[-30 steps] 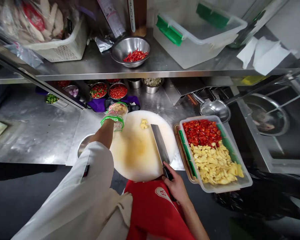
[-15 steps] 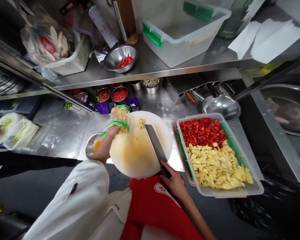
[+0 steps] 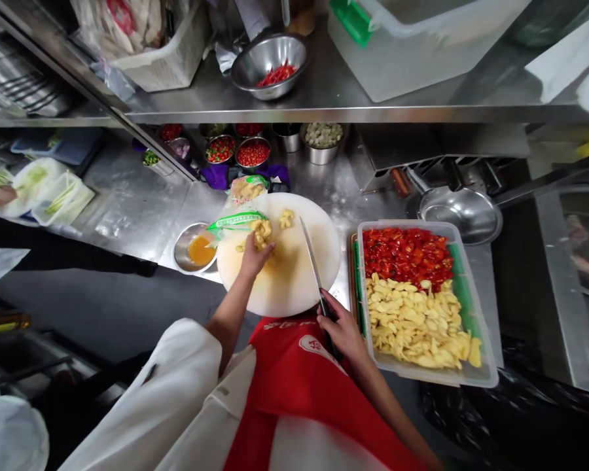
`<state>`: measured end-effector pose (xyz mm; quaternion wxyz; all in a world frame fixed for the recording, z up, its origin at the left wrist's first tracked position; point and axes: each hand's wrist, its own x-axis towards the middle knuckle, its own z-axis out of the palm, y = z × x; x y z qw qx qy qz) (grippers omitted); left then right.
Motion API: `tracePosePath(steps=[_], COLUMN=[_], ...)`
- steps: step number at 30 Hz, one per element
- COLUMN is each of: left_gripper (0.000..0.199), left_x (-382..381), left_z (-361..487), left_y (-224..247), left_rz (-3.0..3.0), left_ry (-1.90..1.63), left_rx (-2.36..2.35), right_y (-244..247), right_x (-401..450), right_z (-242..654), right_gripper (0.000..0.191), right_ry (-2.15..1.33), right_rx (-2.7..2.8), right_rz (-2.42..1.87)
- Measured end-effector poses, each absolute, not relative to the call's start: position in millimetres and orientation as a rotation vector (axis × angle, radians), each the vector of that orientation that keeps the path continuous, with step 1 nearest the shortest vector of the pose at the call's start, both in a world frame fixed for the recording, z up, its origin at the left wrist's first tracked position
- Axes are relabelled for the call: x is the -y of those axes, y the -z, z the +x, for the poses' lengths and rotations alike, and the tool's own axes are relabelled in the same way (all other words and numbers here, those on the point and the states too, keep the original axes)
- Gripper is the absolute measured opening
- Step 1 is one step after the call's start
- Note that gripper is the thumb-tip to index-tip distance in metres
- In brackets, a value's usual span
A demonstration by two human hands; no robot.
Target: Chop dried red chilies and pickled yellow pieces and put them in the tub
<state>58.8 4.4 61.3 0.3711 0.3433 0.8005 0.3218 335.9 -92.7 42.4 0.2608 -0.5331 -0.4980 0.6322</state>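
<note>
My left hand (image 3: 256, 255) is over the left part of the round white cutting board (image 3: 289, 297), thumb and fingers around a knobbly piece of peeled ginger (image 3: 262, 231). Right beside it, a plastic bag with green print (image 3: 240, 219) lies across the board's left edge, ginger showing inside. Another ginger piece (image 3: 286, 218) rests near the board's back. My right hand (image 3: 342, 325) is wrapped round the black handle of a cleaver (image 3: 310, 250), its blade edge-on above the right side of the board.
A clear tub (image 3: 488, 366) of chopped red chillies and sliced ginger stands to the right. On the left is a steel bowl (image 3: 179, 252) with orange liquid. A frying pan (image 3: 471, 212) lies behind the tub. A steel shelf (image 3: 343, 114) overhangs the back. Another person's hand (image 3: 0, 196) is far left.
My left hand has let go of the bag, which now lies on the board, and has taken hold of a ginger piece. The cleaver has turned edge-on. The view has shifted.
</note>
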Motion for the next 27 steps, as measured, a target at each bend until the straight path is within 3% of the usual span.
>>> tracePosePath(steps=[3, 8, 12, 18, 27], left_gripper=[0.078, 0.061, 0.060, 0.069, 0.074], left_x=[11, 35, 43, 54, 58], left_z=[45, 52, 77, 93, 93], left_y=[-107, -196, -245, -277, -286], left_rz=[0.698, 0.503, 0.476, 0.508, 0.666], left_ry=[-0.685, -0.991, -1.043, -1.115, -1.105], left_rx=[-1.885, -1.184, -0.879, -0.800, -0.828], right_y=[-42, -43, -43, -40, -44], right_x=[93, 92, 92, 92, 93], right_z=[339, 339, 340, 342, 339], right_gripper=[0.067, 0.071, 0.073, 0.072, 0.074], right_ry=[-1.755, -1.848, -1.811, -1.722, -1.754], right_rx=[1.294, 1.203, 1.250, 1.341, 1.258], right_rz=[-1.448, -1.443, -1.499, -1.539, -1.582])
